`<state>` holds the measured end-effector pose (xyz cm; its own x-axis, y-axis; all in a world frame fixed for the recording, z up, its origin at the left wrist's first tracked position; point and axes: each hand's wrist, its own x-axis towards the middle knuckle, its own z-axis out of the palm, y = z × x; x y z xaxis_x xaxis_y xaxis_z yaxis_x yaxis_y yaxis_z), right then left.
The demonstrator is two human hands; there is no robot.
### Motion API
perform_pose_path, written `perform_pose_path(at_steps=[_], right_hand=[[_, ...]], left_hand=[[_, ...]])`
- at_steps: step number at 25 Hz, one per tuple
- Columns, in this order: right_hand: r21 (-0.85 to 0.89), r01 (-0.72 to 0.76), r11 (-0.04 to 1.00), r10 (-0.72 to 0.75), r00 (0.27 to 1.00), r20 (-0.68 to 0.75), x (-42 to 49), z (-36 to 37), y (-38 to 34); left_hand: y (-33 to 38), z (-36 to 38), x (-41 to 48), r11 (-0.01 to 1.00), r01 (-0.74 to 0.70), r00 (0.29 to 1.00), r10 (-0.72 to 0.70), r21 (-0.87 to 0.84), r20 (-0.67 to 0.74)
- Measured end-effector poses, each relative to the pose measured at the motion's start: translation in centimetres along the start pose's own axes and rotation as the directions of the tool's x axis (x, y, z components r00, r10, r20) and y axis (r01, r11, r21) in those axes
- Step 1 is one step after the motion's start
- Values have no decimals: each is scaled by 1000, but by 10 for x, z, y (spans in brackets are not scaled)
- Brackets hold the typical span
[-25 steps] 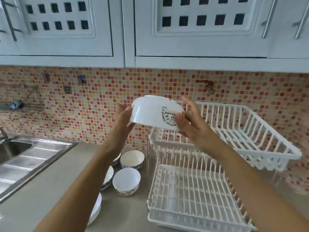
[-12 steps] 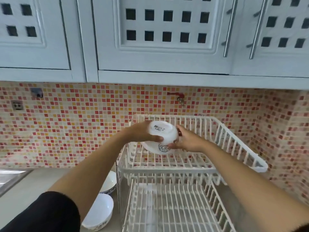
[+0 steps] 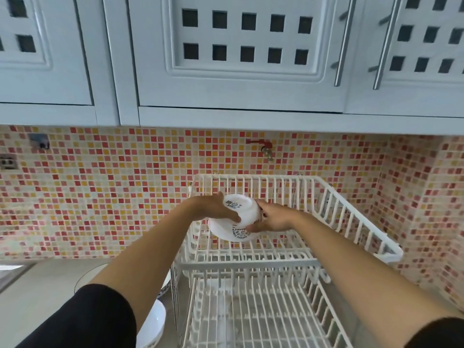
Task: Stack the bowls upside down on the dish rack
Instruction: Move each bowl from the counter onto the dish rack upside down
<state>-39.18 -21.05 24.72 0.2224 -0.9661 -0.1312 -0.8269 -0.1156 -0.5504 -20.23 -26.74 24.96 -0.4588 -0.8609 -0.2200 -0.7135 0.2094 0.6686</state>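
Bowl (image 3: 237, 219): upside down, both hands' fingers (image 3: 232, 217) pressed on it, over upper rack (image 3: 351, 214).
Left: other bowls (image 3: 150, 327) on tabletop.

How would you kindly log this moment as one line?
both hands: left hand, right hand | holding: bowl inverted | over: dish rack upper tier | release: not yet

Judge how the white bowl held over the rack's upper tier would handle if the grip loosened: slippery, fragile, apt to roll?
The white bowl looks like glossy glazed ceramic, so it is probably rigid, slick and breakable if dropped. The left hand and right hand grip opposite sides, suggesting some weight. Held base-up, its wide rim should sit flat on the dish rack rather than roll.
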Motion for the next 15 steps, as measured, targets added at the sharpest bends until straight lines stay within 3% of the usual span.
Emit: perform_pose_path(at_steps=[3, 7, 9, 12, 15], right_hand=[[-55, -38, 998, 39, 999, 22, -13, -4, -7], [-167, -21, 986, -9, 984, -177, -28, -3, -18], [-133, 111, 985, -146, 943, -298, -35, 7, -35], [-77, 402, 913, -389, 797, -462, -49, 38, -78], [22, 595, 804, -507, 704, -497, -61, 91, -125]], left_hand=[[13, 4, -20, 996, -14, 992, 25, 89, -126], [23, 1, -68, 970, -121, 916, 191, 211, -353], [17, -2, -90, 974, -135, 874, 204, 182, -442], [-4, 4, -127, 988, -133, 780, 154, 81, -606], [-50, 9, -163, 996, -89, 688, 60, -2, -723]])
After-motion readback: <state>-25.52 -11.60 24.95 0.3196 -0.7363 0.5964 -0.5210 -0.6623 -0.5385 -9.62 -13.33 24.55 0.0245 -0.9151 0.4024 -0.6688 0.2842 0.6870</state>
